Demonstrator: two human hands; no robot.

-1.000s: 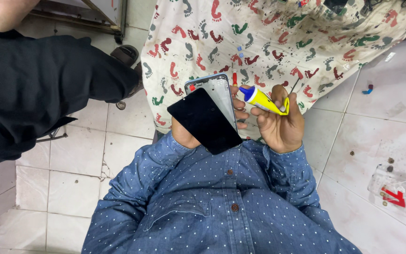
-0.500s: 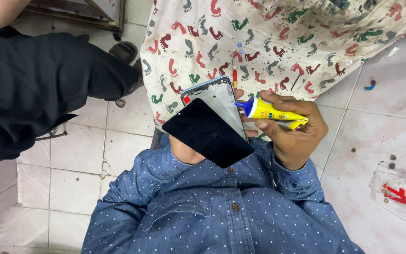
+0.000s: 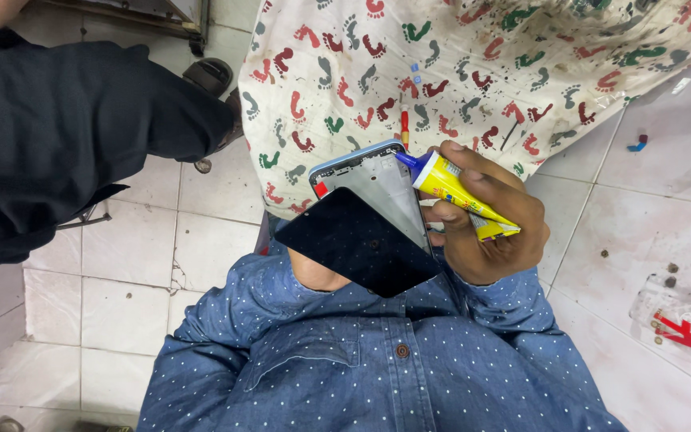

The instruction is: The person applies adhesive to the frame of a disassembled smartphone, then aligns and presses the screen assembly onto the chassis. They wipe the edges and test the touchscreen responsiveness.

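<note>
My right hand grips a yellow glue tube with a blue nozzle, whose tip touches the upper right edge of a silver phone frame. A black phone screen panel lies tilted over the lower part of that frame. My left hand is mostly hidden beneath the panel and holds the phone parts from below. I wear a blue dotted shirt.
A cream cloth with coloured footprints covers the surface ahead, with a small red-handled tool on it. Another person in black clothing sits at the left, a shoe beside them. A clear plastic packet lies on the tiled floor at right.
The glue tube's nozzle has swung from beside the frame to its upper right edge. The frame and screen panel have shifted slightly toward me.
</note>
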